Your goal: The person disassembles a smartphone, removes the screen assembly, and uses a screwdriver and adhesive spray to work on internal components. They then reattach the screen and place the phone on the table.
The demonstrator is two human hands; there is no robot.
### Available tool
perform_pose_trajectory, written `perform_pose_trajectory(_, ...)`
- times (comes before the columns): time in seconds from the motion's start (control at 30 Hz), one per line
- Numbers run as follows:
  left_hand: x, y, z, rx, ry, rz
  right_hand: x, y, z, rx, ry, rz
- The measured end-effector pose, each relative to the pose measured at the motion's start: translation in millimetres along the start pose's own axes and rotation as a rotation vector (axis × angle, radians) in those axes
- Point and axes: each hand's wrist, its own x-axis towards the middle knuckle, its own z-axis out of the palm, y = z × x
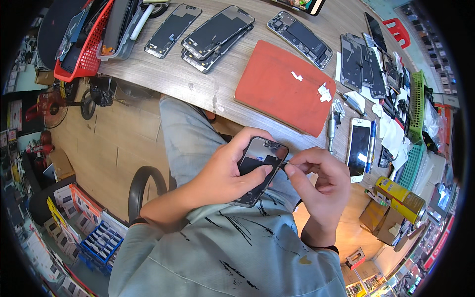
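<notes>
Above my lap, my left hand [232,171] grips a phone screen assembly [257,157] by its long edge, its thumb lying across the dark back. The panel is tilted, with a silvery band near its top end and a handwritten mark. At the panel's right edge, my right hand [319,178] has thumb and forefinger pinched together on something small and dark that I cannot make out. Just beyond both hands, a red-brown mat [282,84] lies on the table with scraps of white on it.
Several phone screens [217,32] and an opened phone body [300,38] lie along the table [148,69]. Right of the mat are a screwdriver [331,131], a white phone [358,151] and a blue pen [370,147]. A red basket [89,54] stands far left; a yellow can [401,198] sits at right.
</notes>
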Motion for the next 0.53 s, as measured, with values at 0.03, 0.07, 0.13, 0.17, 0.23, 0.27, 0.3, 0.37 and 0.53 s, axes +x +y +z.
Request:
perform_pose_trajectory(0.03,1,-6,-2,0.096,-0.005,0.081,0,-1,3,-0.047,-0.009,-0.01)
perform_pose_trajectory(0.07,0,-10,-4,0.192,-0.01,0.162,1,0,6,-0.057,-0.007,-0.023)
perform_pose_trajectory(0.13,-4,-7,-5,0.162,-0.027,0.053,1,3,11,-0.079,-0.003,-0.054)
perform_pose_trajectory(0.17,-6,-6,-6,0.147,-0.035,-0.002,2,3,12,-0.097,-0.004,-0.047)
perform_pose_trajectory(0.23,-6,-9,-5,0.17,-0.032,0.05,2,1,13,-0.133,-0.01,-0.035)
perform_pose_trajectory(0.27,-6,-10,-5,0.182,-0.031,0.076,2,0,13,-0.15,-0.013,-0.031)
perform_pose_trajectory(0.3,-6,-9,-5,0.172,-0.028,0.061,3,-2,13,-0.167,-0.014,-0.027)
perform_pose_trajectory(0.37,-7,-6,-4,0.155,-0.024,0.03,2,-3,13,-0.196,-0.011,-0.021)
perform_pose_trajectory(0.53,-7,1,-9,0.309,-0.067,0.046,3,-5,13,-0.218,-0.011,0.002)
